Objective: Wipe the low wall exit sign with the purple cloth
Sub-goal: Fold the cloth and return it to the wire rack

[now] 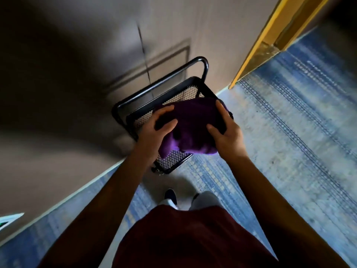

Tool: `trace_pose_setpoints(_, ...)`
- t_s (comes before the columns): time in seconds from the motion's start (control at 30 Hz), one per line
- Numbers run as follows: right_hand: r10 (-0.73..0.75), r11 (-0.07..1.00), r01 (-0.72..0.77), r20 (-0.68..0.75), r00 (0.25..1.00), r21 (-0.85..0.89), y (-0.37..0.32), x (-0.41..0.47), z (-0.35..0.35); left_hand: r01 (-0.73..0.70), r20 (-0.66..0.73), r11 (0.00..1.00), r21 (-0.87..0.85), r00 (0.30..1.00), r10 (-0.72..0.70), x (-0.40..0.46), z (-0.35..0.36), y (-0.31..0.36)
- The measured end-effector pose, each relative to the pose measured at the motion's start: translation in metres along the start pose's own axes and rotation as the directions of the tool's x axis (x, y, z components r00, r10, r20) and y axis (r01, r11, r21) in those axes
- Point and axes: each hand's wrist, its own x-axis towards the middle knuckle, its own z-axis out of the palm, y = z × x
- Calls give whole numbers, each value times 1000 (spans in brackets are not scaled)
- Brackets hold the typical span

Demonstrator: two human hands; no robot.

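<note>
A purple cloth (pixel 190 126) is bunched between both my hands, held above a black mesh cart. My left hand (pixel 157 132) grips its left edge with the thumb on top. My right hand (pixel 227 135) grips its right edge. Low on the wall at the far left edge, a white and green corner of the exit sign (pixel 8 219) shows, mostly cut off by the frame. The whole view is blurred.
The black mesh cart (pixel 146 111) with a tubular handle (pixel 201 62) stands against the beige wall (pixel 77 74). A yellow door frame (pixel 270 35) rises at the upper right. Blue patterned carpet (pixel 280 122) covers the floor; my shoes (pixel 171 196) are below the cart.
</note>
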Motion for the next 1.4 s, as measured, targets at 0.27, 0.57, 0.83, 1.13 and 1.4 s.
trace_pose_setpoints(0.27,-77,964,152,319,945,-218,30,109,38,86,-239,994,70,969,-67,50,-20,-49)
trace_pose_setpoints(0.57,62,932,132,509,859,-337,104,189,75,297,-462,919,259,874,-153,88,2,-119)
trace_pose_setpoints(0.83,72,894,217,604,794,-393,145,198,96,493,-466,819,293,822,-328,86,5,-151)
trace_pose_setpoints(1.13,65,916,206,634,771,-343,159,197,102,584,-428,698,414,802,-416,87,4,-160)
trace_pose_setpoints(1.4,135,925,144,656,742,-353,151,205,91,571,-512,688,447,794,-327,72,9,-156)
